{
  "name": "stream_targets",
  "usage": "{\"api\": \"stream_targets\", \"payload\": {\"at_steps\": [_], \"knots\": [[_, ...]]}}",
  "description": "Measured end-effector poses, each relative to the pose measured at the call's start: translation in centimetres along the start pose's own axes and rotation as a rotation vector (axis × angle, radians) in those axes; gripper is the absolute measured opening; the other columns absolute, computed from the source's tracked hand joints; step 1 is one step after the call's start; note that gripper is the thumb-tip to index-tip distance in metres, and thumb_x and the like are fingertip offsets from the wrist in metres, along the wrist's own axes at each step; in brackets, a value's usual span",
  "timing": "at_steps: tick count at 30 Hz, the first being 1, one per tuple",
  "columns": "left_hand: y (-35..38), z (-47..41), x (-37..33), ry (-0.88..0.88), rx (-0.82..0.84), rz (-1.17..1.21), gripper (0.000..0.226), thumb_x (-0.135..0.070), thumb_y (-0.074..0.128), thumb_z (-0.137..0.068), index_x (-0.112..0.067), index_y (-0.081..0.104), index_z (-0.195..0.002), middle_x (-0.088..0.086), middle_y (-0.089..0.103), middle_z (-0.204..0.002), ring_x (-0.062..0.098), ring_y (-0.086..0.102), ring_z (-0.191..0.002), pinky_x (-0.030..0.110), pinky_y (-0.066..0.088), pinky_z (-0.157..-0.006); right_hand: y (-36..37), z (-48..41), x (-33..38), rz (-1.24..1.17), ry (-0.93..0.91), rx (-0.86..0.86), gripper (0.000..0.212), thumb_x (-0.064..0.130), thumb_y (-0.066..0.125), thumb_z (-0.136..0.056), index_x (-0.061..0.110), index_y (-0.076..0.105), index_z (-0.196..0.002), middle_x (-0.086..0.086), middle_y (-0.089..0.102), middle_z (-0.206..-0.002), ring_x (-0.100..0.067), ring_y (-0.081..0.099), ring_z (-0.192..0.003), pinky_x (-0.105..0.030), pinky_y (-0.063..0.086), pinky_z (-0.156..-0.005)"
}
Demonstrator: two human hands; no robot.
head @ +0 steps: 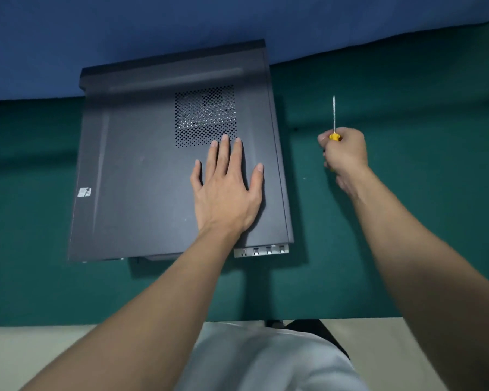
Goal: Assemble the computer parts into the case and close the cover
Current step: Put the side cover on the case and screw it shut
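A dark grey metal computer case (175, 62) lies on its side on a green-covered bench (407, 221), left of centre. Its flat grey side cover (136, 165) is already seated on top, so the closing step appears to be in hand and the task looks nearly done. The left grip (226, 190), a bare hand, is released: palm down, fingers straight and spread, pressing flat on the cover just below its perforated vent patch (205, 114). The right grip (345, 156) is clenched round a yellow-handled screwdriver (334, 114), held to the right of the case and apart from it, its silver shaft pointing away from the person. The next move likely calls for bringing the tip to the cover screws at the near edge, by the silver slot bracket (261, 251), while the left palm steadies the cover.
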State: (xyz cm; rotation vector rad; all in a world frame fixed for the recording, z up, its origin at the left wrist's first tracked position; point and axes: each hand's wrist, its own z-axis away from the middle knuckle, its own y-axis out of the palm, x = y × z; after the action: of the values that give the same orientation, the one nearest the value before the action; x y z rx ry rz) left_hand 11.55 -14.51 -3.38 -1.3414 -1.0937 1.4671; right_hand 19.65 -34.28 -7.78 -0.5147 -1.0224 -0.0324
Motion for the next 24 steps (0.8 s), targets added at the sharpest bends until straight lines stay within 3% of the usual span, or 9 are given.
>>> {"api": "stream_targets", "payload": {"at_steps": [2, 5, 8, 10, 12, 14, 16, 21, 24], "knots": [[-0.1, 0.2, 0.0, 0.003, -0.025, 0.051, 0.060, -0.053, 0.028, -0.098, -0.023, 0.028, -0.151, -0.006, 0.018, -0.161, 0.008, 0.006, -0.148, 0.038, 0.002, -0.120, -1.4, 3.6, 0.6, -0.144, -0.011, 0.038, 0.020, 0.007, 0.055, -0.083, 0.021, 0.056, -0.068, -0.002, 0.052, -0.070, -0.017, 0.044, -0.061, -0.029, 0.033, -0.051], [-0.7, 0.9, 0.2, 0.006, -0.076, 0.229, 0.045, -0.034, 0.042, -0.100, -0.016, 0.047, -0.141, -0.003, 0.036, -0.154, 0.010, 0.022, -0.145, 0.032, 0.011, -0.118, -2.8, 9.1, 1.6, -0.301, -0.046, 0.109, 0.022, 0.003, 0.058, -0.084, 0.020, 0.058, -0.070, 0.002, 0.060, -0.066, -0.007, 0.045, -0.048, -0.018, 0.031, -0.039], [-2.1, 2.7, -0.2, -0.065, -0.100, 0.550, 0.025, -0.020, 0.054, -0.096, -0.009, 0.069, -0.113, 0.003, 0.065, -0.125, 0.018, 0.052, -0.124, 0.016, 0.030, -0.102, -2.5, 13.8, 2.2, -0.385, -0.068, 0.199, 0.020, -0.002, 0.059, -0.082, 0.016, 0.059, -0.073, -0.003, 0.065, -0.069, -0.007, 0.045, -0.046, -0.018, 0.030, -0.037], [-3.6, 4.2, -0.5, -0.217, -0.090, 0.820, 0.016, -0.020, 0.059, -0.095, -0.013, 0.073, -0.096, 0.003, 0.073, -0.100, 0.022, 0.065, -0.101, 0.024, 0.046, -0.091, -1.5, 16.4, 2.5, -0.392, -0.086, 0.262, 0.018, -0.003, 0.061, -0.081, 0.014, 0.058, -0.075, -0.011, 0.063, -0.074, -0.009, 0.045, -0.049, -0.018, 0.031, -0.037], [-5.2, 5.4, -0.6, -0.354, -0.058, 1.145, 0.013, -0.018, 0.061, -0.094, -0.014, 0.072, -0.087, 0.006, 0.074, -0.088, 0.026, 0.070, -0.088, 0.036, 0.056, -0.084, -0.2, 18.5, 2.8, -0.380, -0.115, 0.297, 0.014, 0.001, 0.064, -0.083, 0.014, 0.060, -0.078, -0.011, 0.063, -0.074, -0.011, 0.047, -0.051, -0.019, 0.034, -0.040], [-6.7, 6.7, -0.1, -0.444, -0.032, 1.371, 0.014, -0.016, 0.063, -0.093, -0.012, 0.072, -0.083, 0.008, 0.074, -0.082, 0.024, 0.071, -0.077, 0.031, 0.059, -0.071, 1.2, 20.2, 2.9, -0.325, -0.161, 0.295, 0.010, 0.009, 0.067, -0.084, 0.018, 0.066, -0.081, -0.002, 0.064, -0.069, -0.012, 0.052, -0.054, -0.025, 0.039, -0.048], [-7.7, 8.1, 0.9, -0.488, -0.002, 1.442, 0.013, -0.014, 0.066, -0.091, -0.010, 0.073, -0.081, 0.008, 0.074, -0.081, 0.021, 0.071, -0.072, 0.027, 0.057, -0.066, 2.4, 22.0, 2.9, -0.245, -0.209, 0.275, 0.009, 0.017, 0.068, -0.085, 0.024, 0.068, -0.080, 0.006, 0.064, -0.065, -0.013, 0.057, -0.059, -0.033, 0.045, -0.056], [-8.8, 10.4, 4.6, -0.516, 0.052, 1.485, 0.011, -0.009, 0.067, -0.089, 0.000, 0.074, -0.086, 0.013, 0.075, -0.087, 0.027, 0.073, -0.083, 0.031, 0.057, -0.074, 5.3, 25.8, 2.7, -0.199, -0.259, 0.236, 0.014, 0.018, 0.067, -0.085, 0.027, 0.065, -0.075, 0.004, 0.065, -0.066, -0.019, 0.062, -0.066, -0.040, 0.050, -0.061], [-9.6, 11.5, 7.5, -0.538, 0.104, 1.491, 0.011, -0.011, 0.069, -0.088, -0.004, 0.076, -0.084, 0.012, 0.075, -0.085, 0.022, 0.073, -0.080, 0.024, 0.056, -0.068, 7.6, 28.0, 2.2, -0.201, -0.242, 0.218, 0.015, 0.018, 0.067, -0.086, 0.028, 0.065, -0.075, 0.006, 0.066, -0.065, -0.015, 0.063, -0.065, -0.035, 0.049, -0.059]]}}
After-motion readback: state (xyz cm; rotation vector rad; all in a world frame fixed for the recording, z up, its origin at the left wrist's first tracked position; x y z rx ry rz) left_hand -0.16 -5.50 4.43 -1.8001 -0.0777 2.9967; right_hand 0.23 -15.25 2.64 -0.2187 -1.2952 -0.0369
